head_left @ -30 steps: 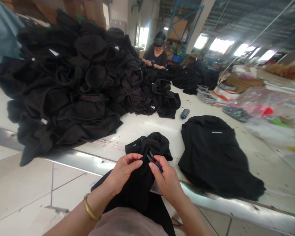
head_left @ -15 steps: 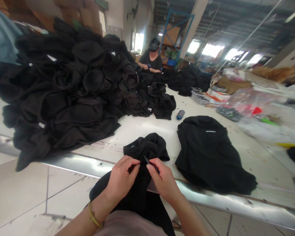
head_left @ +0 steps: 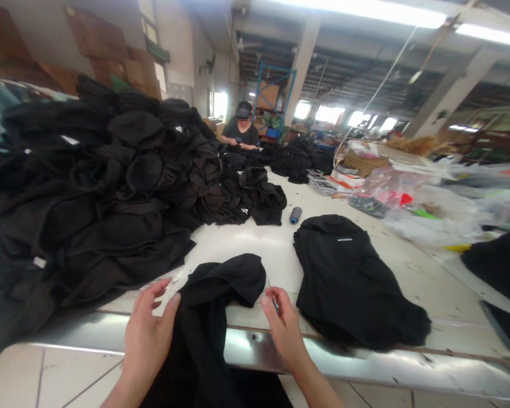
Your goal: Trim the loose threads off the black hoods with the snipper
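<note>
A black garment lies bunched at the table's front edge, its lower part hanging down over the edge towards my lap. My left hand is at its left side, fingers apart, with the thumb by the cloth. On the other side, my right hand is closed around small thread snips, the thin tip pointing up and away from me. Most of the snips is hidden in the fingers. Just right of that hand is a flat stack of folded black garments with a small white label on top.
A large heap of black garments covers the table's left. A grey thread spool stands beyond the stack. Plastic bags and more black cloth lie right. Across the table sits another person. A metal strip edges the table.
My hands have moved apart, the left one leftward with its fingers opened from a pinch on the cloth. The garment's upper part is turned and spread differently. The view has tilted up.
</note>
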### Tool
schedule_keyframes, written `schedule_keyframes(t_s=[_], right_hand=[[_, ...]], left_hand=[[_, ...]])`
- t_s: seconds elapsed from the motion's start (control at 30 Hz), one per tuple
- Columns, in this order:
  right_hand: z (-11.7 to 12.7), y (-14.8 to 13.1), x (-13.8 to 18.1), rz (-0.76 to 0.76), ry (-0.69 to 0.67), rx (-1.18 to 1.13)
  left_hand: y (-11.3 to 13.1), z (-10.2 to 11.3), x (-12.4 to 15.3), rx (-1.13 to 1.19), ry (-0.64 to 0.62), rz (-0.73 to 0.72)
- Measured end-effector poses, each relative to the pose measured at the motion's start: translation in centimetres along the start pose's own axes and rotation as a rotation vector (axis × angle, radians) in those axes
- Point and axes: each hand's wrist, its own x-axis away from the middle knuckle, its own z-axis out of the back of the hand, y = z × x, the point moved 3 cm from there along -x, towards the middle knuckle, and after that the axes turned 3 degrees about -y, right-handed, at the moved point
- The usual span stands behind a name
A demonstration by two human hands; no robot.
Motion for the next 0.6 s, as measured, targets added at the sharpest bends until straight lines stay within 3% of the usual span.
schedule_keyframes(t_s=[0.13,0.27,0.33,0.4,0.5,0.6], right_hand=[[-3.2,0.9,-1.1,0.094,0.072,0.175],[-2.2,-0.4,-3.2,0.147,0.147,0.182],[-0.6,-1.7,-3.9,0.171,0.200,0.162],[0.2,-2.7,-4.1,0.203,0.190,0.138],[-0.7,-2.6,-3.9,0.269,0.075,0.160],[-1.7,-1.2,-4.7,0.342,0.047,0.234]], left_hand=[[3.9,-3.2,-0.3,-0.221,-0.174,-0.463],[5.7,-6.3,-2.2,-0.371,-0.395,-0.566],[6.4,-6.4,-3.2,-0.320,-0.469,-0.554],[7.1,-6.0,-3.9,-0.173,-0.525,-0.431],[8.2,-5.2,-4.2,0.107,-0.547,-0.180],[9.2,-4.1,-3.4,0.285,-0.588,-0.115]])
